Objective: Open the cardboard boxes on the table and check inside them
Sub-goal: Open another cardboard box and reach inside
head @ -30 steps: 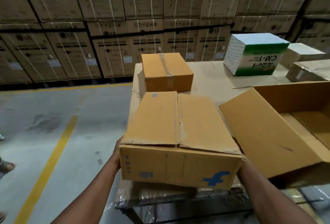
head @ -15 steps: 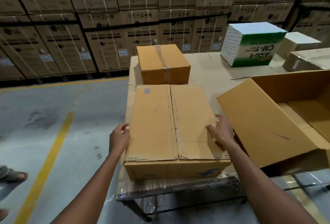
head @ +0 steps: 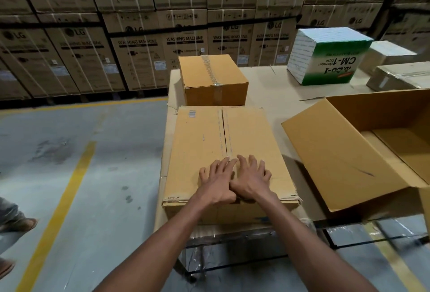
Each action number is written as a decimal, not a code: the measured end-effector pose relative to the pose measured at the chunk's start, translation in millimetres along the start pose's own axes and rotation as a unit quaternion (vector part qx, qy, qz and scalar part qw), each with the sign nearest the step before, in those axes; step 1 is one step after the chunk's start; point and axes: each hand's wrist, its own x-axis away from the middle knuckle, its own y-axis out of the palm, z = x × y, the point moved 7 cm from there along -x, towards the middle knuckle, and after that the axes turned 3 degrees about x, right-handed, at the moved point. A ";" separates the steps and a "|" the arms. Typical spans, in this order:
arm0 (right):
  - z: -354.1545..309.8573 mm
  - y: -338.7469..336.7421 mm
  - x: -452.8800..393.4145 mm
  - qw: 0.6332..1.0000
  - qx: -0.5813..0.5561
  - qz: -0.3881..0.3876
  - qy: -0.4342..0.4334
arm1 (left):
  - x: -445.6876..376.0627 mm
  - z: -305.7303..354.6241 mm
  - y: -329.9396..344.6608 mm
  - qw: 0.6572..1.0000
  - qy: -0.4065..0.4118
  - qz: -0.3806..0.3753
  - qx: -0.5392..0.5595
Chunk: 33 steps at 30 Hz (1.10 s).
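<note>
A flat brown cardboard box (head: 200, 143) lies on the table (head: 274, 96) at its near left corner, top flaps closed along a middle seam. My left hand (head: 217, 181) and my right hand (head: 251, 177) rest side by side on the near half of the lid, fingers spread, fingertips at the seam. Neither hand holds anything. Behind it stands a smaller taped box (head: 213, 80), still sealed. To the right a large box (head: 344, 157) lies open with its flap spread toward me; its inside looks empty.
A green and white tape carton (head: 325, 57) and two wrapped parcels (head: 400, 77) sit at the table's far right. Stacked washing machine cartons (head: 139, 54) form a wall behind. A yellow floor line (head: 60, 198) runs on the left, where another person's sandalled foot (head: 21, 224) shows.
The box went from tilted up in both hands to lying flat on the table. My hands moved from its sides onto the middle of the lid, meeting at the seam.
</note>
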 end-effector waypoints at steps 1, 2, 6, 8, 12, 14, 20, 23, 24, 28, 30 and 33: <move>2.1 -0.5 0.1 1.000 0.002 0.004 0.005 | 0.3 -2.9 -1.7 1.000 -0.005 0.007 0.008; 3.8 -1.3 0.2 1.000 0.004 0.008 0.009 | 1.3 -5.3 -4.5 1.000 -0.012 0.013 0.018; 5.2 -3.7 0.6 1.000 -0.007 0.012 0.019 | 3.1 -8.8 -13.4 0.999 -0.035 0.029 0.024; 3.1 -4.6 1.8 1.000 -0.011 0.013 0.017 | 4.0 -5.1 -14.4 0.999 -0.035 0.031 0.019; 4.7 -11.9 6.5 0.998 -0.038 0.039 0.009 | 11.5 11.9 -21.5 0.999 -0.008 0.043 0.025; 9.3 -20.3 11.8 0.993 -0.082 0.080 0.011 | 17.7 18.6 -40.1 0.996 0.003 0.079 0.028; 6.0 -29.7 17.7 0.992 -0.083 0.097 -0.003 | 59.6 8.0 -138.0 0.976 0.018 0.212 0.043; -11.3 -15.0 18.5 0.999 -0.015 0.040 -0.026 | 85.0 -30.6 -182.0 0.957 -0.015 0.286 0.040; -16.5 -8.2 18.8 0.999 -0.001 0.020 -0.028 | 93.6 -47.5 -194.3 0.948 -0.031 0.315 0.032; -31.9 10.4 20.2 0.998 0.057 -0.008 -0.025 | 127.1 -116.5 -227.5 0.898 -0.135 0.419 -0.011; -36.3 10.1 21.2 0.998 0.059 0.002 -0.017 | 132.7 -148.9 -227.0 0.884 -0.191 0.425 -0.033; -39.2 5.7 23.4 0.998 0.054 0.016 -0.014 | 125.9 -194.0 -202.1 0.887 -0.261 0.375 -0.059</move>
